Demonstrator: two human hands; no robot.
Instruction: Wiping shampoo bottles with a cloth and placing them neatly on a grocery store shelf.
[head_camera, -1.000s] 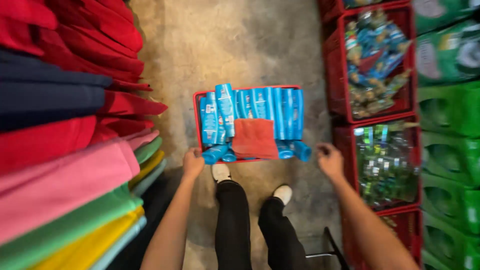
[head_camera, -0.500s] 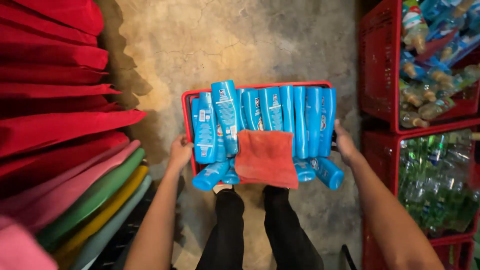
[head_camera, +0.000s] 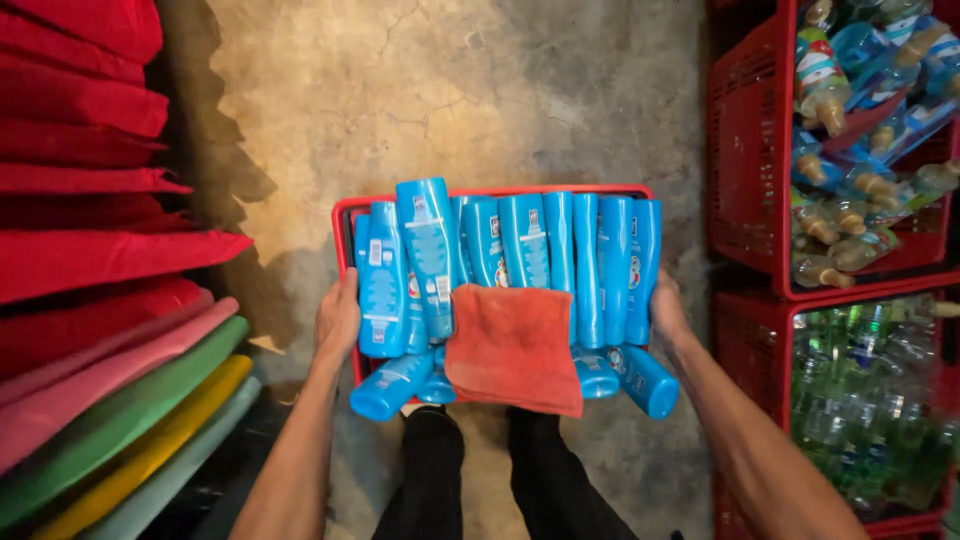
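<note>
1. At nine o'clock, folded cloth stacks (head_camera: 90, 240) in red, pink, green and yellow lie well apart from the load.
2. The left hand (head_camera: 338, 318) is closed around the left wall of the red basket (head_camera: 343, 215).
3. The basket sits at twelve o'clock from the body, long axis running nine to three, evenly between both hands. Blue bottles (head_camera: 520, 240) fill it, and an orange cloth (head_camera: 515, 345) is draped over its near edge.
4. The right hand (head_camera: 668, 310) grips the right wall; its fingers are hidden.
5. At three o'clock, red crates (head_camera: 745, 140) hold more bottles.
</note>
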